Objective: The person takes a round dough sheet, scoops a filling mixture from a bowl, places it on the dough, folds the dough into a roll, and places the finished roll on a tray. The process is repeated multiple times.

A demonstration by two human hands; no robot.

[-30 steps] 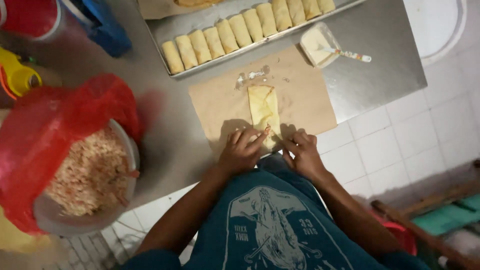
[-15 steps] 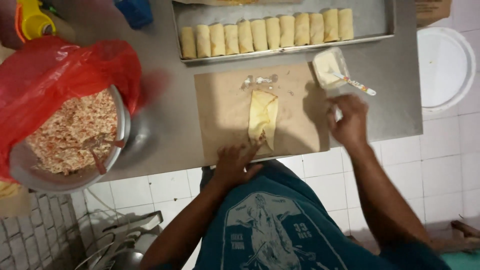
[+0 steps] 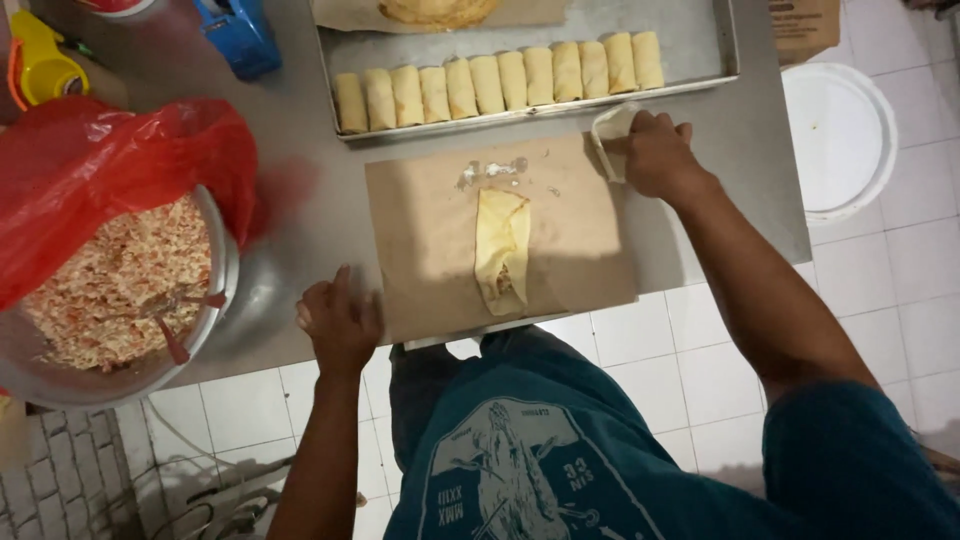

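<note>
Since half-second ago, right hand [image 3: 655, 152] reached small white cup [image 3: 610, 135], fingers curled on it; left hand [image 3: 338, 320] flat, empty.

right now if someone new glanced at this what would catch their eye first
Probably the bright red plastic bag at the left, draped over a metal bowl of shredded filling. Next, the half-folded wrapper lying on brown paper at the centre, and the row of finished rolls in the tray behind it. The right hand is at a small white container; the left hand rests on the table edge.
</note>
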